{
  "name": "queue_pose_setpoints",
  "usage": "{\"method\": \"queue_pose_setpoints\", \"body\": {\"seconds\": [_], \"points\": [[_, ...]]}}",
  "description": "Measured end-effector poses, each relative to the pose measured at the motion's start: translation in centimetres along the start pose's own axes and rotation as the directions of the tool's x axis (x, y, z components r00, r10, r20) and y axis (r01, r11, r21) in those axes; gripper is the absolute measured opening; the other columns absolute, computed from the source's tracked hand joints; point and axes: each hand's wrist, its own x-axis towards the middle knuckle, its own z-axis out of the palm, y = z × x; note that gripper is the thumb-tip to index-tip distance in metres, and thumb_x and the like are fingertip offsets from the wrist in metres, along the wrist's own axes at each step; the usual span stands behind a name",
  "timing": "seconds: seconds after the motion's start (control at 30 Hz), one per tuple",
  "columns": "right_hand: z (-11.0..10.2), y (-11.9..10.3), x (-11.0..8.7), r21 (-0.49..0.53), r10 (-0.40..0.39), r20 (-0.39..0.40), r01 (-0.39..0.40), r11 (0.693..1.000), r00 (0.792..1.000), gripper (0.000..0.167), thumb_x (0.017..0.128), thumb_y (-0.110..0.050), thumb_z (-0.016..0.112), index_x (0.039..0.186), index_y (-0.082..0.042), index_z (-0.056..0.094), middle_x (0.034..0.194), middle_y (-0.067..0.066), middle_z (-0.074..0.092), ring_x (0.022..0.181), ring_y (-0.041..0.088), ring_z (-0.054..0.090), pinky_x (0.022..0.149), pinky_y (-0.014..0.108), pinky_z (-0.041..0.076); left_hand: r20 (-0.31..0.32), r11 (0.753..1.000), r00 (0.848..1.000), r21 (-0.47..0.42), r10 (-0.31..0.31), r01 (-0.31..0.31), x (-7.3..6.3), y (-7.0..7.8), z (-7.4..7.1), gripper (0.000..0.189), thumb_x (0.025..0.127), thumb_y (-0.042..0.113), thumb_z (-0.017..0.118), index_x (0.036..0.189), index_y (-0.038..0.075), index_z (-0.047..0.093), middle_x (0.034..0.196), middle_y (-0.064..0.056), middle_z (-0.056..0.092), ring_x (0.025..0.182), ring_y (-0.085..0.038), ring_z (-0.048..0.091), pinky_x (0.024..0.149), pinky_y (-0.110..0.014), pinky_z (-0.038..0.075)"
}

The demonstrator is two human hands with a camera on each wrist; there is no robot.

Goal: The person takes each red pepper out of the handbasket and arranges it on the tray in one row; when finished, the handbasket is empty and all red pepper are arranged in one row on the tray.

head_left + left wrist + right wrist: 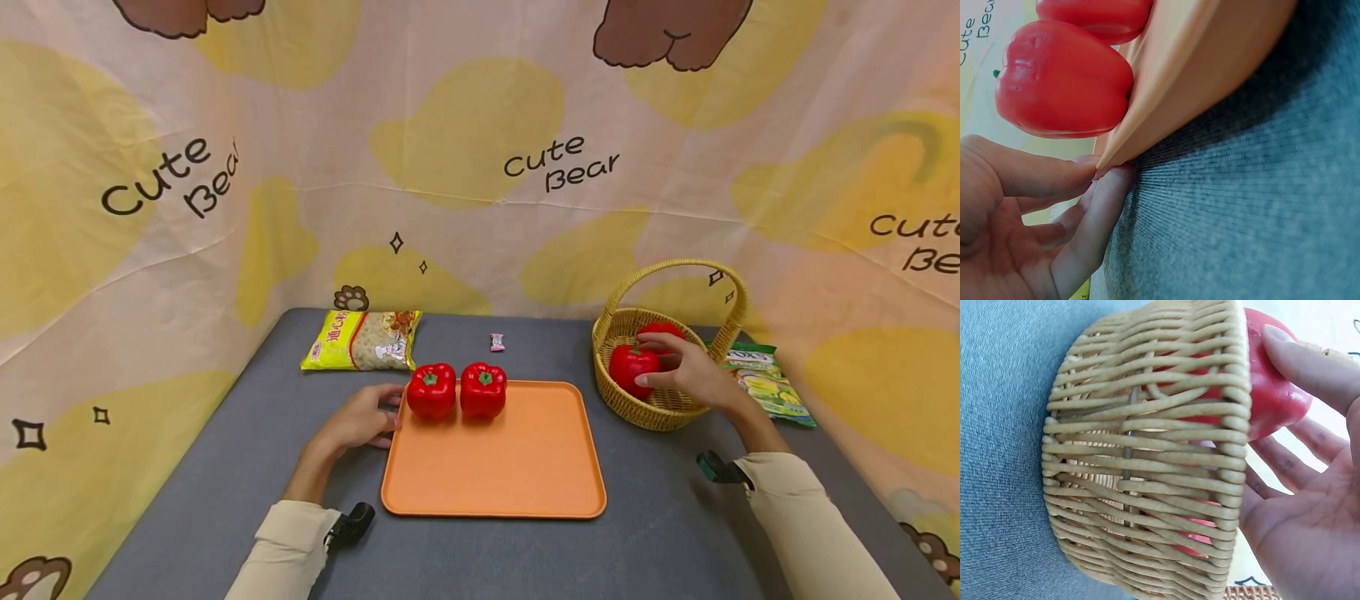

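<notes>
My left hand [360,419] pinches the left rim of the orange tray [495,467] between thumb and fingers, close up in the left wrist view. Two red bell peppers [431,392] with green stems sit side by side at the tray's back left. At the right, my right hand [693,371] grips another red bell pepper [630,367] in the mouth of the wicker basket [652,418]. In the right wrist view, that held pepper [1272,381] rises above the basket's rim. Behind the hand is a further red pepper [662,328] in the basket, partly hidden.
A yellow food bag [367,342] lies at the back left, and a small pink wrapped candy [497,342] behind the tray. To the basket's right lies a green packet [772,383]. The basket's tall handle [675,263] arches over it. A printed cloth [465,167] hangs behind the table.
</notes>
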Motion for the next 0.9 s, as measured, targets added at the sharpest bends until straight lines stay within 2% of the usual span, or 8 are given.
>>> {"method": "queue_pose_setpoints", "body": {"seconds": [0.33,0.53,0.73,0.8,0.9], "points": [[-0.1,-0.2,-1.3,0.048,0.002,-0.092,0.003,0.999,0.996,0.077,0.097,-0.025,0.078,0.161,-0.007,0.04,0.157,0.024,0.044,0.133,0.048,0.052,0.084,0.025,0.059,-0.004,1.0,1.0,-0.001,0.0,0.0,0.0,0.0,0.0,0.059,0.095,-0.007,0.059,0.153,-0.009,0.047,0.141,-0.031,0.057,0.096,-0.025,0.07,0.072,-0.041,0.067],[0.0,-1.5,-2.3,0.043,-0.024,-0.148,0.031,0.999,0.989,0.077,0.097,-0.026,0.078,0.163,-0.014,0.039,0.154,0.019,0.047,0.128,0.039,0.054,0.084,0.023,0.057,-0.002,1.0,1.0,-0.01,0.003,-0.003,0.0,0.0,0.1,0.059,0.094,-0.008,0.059,0.152,-0.009,0.047,0.141,-0.031,0.057,0.096,-0.025,0.07,0.071,-0.042,0.067],[0.6,-3.0,-2.8,0.055,-0.056,-0.136,0.064,0.996,0.989,0.077,0.098,-0.023,0.077,0.164,-0.014,0.038,0.154,0.017,0.046,0.121,0.024,0.058,0.087,0.022,0.058,-0.005,1.0,1.0,-0.003,-0.006,0.006,0.0,-0.1,0.1,0.059,0.095,-0.007,0.059,0.153,-0.008,0.047,0.141,-0.03,0.057,0.095,-0.024,0.07,0.072,-0.041,0.067],[0.9,-3.5,-2.9,0.058,-0.074,-0.129,0.082,0.995,0.989,0.076,0.098,-0.021,0.077,0.163,-0.011,0.04,0.154,0.017,0.046,0.121,0.024,0.058,0.088,0.021,0.058,-0.003,1.0,1.0,-0.004,-0.004,0.004,0.0,-0.1,0.1,0.06,0.094,-0.007,0.059,0.153,-0.009,0.047,0.141,-0.03,0.057,0.095,-0.024,0.07,0.072,-0.041,0.067],[1.7,-3.9,-2.7,0.063,-0.105,-0.118,0.113,0.992,0.987,0.074,0.097,-0.02,0.077,0.161,-0.01,0.043,0.154,0.017,0.046,0.125,0.032,0.057,0.089,0.021,0.057,-0.003,1.0,1.0,-0.005,-0.005,0.005,0.0,0.0,0.1,0.06,0.094,-0.007,0.06,0.152,-0.009,0.047,0.14,-0.03,0.057,0.095,-0.024,0.07,0.072,-0.041,0.067]]}}
